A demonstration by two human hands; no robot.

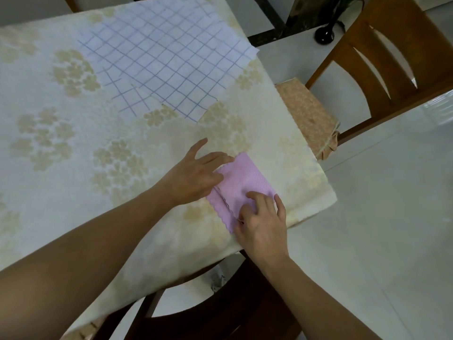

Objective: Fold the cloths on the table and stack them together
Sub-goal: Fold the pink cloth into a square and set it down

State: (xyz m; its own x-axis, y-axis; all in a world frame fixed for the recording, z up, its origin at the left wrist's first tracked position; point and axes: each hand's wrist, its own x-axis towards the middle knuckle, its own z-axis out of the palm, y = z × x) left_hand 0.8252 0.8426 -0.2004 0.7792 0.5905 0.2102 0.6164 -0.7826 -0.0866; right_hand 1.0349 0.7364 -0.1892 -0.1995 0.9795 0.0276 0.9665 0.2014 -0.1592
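Both hands lie flat on the pink cloth [241,186], fingers extended and pressing; neither is closed around anything. The left hand [196,174] covers the cloth's upper-left side, its fingertips reaching onto the pink surface. The right hand [263,220] covers the lower-right corner, fingers spread over the fabric and pointing up the frame.

The pink cloth is a small folded rectangle with a scalloped edge along its lower-left side (a dark loose thread shows there). It sits right of centre in the frame, near the table's corner, on the cream flowered tablecloth [85,148]. Its long axis runs from upper right to lower left, between the two hands.

The checked cloth [159,57] lies unfolded in the upper middle of the frame, well apart from the pink cloth. One corner of it overhangs the table edge at upper right. From the hands it lies up the frame and slightly left; the left hand is the nearer.

Judgement: the pink cloth appears folded and is being smoothed. The checked cloth is not yet folded, so the task looks partly done. Reaching it calls for an extension up the frame, away from the body.

A wooden chair [392,57] with a cushion stands at upper right.
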